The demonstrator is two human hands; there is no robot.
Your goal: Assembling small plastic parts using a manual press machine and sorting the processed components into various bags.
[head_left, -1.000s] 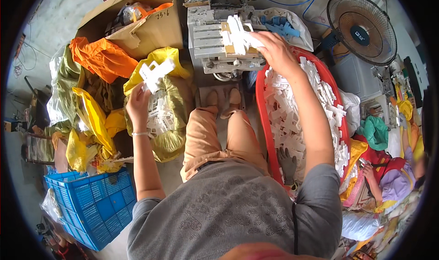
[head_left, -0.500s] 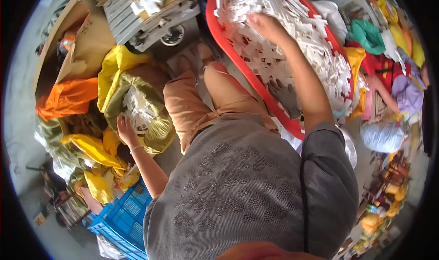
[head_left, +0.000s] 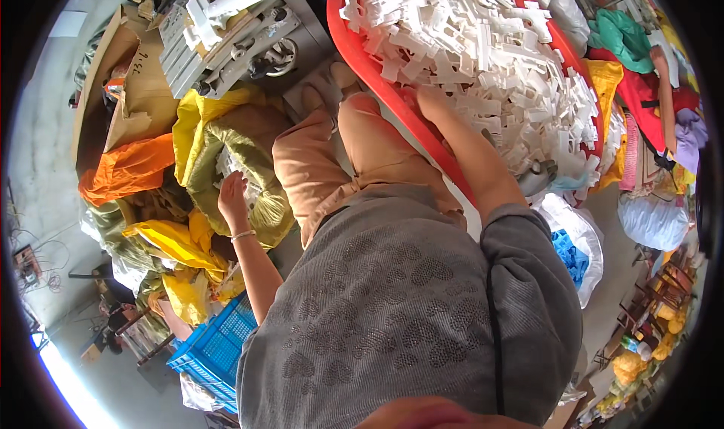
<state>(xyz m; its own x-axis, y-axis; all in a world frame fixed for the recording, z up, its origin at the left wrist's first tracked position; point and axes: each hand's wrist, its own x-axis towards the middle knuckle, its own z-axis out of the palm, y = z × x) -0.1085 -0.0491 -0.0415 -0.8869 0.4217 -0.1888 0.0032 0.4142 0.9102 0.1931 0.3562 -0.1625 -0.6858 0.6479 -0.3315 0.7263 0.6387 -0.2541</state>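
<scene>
A long red tub (head_left: pixel 348 33) holds a heap of white plastic pieces (head_left: pixel 483 59), flat and angular, many roughly pistol-shaped. Low at the tub's near left wall is my right hand (head_left: pixel 433 103), beside the heap; its fingers are partly hidden and shaded. On my left, an olive woven sack (head_left: pixel 264 153) has its mouth rolled open, with more white pieces inside. At the left edge of that mouth hovers my left hand (head_left: pixel 234 196), fingers loosely bent and apart, with nothing visible in it. A grey glove (head_left: pixel 537 177) lies at the tub's near end.
A grey machine (head_left: pixel 249 44) with white pieces on top stands ahead left. Cardboard (head_left: pixel 136 89), orange sacking (head_left: pixel 128 171) and yellow sacks (head_left: pixel 177 244) crowd the left, above a blue crate (head_left: pixel 219 342). A white bag with blue pieces (head_left: pixel 571 257) sits right. Another person's arm (head_left: pixel 665 97) shows far right.
My right hand has come back from the far part of the heap to the tub's near left wall. My left hand has shifted slightly right and up. The view has tilted a little.
</scene>
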